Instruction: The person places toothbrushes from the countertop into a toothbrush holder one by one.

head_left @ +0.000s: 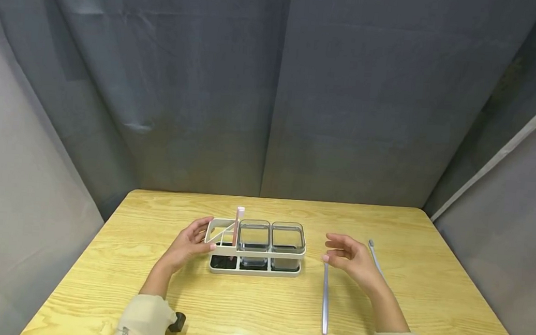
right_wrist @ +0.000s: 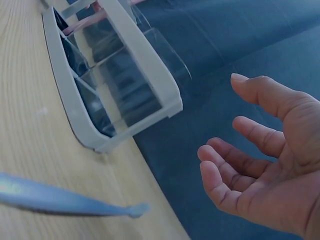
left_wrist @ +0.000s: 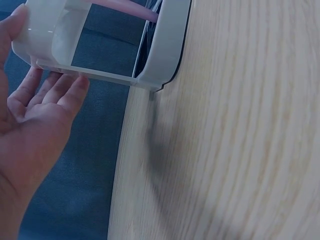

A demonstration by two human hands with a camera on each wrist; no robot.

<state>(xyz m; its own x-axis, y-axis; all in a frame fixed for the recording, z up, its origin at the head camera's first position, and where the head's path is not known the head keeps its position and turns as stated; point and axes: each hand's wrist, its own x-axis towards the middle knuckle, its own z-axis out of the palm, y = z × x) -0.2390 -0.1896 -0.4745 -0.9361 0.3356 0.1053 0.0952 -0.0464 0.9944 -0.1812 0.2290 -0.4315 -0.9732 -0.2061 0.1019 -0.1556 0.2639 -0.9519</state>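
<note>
Right of the rack (head_left: 262, 254), the closer brush (head_left: 326, 302) points toward us, its far end beside our nearer right hand (head_left: 354, 258), fingers empty, loosely bent, while our left hand (head_left: 185, 251) grips the rack's left end.

A cream-white rack (head_left: 266, 254) stands upright on the wooden table (head_left: 220, 309), with an upper frame and a lower tray having a dark bottom. Its left end is held by the left hand (head_left: 188, 247). In the left section a pink stick (head_left: 236, 230) with a paler top stands roughly upright; beside it, two clear square cups (head_left: 255, 235) sit in the other two compartments. One bluish toothbrush (head_left: 325, 301) lies flat, just beside the right hand (head_left: 354, 259); a second bluish brush (head_left: 375, 256) lies slanting farther right, partly hidden.
</note>
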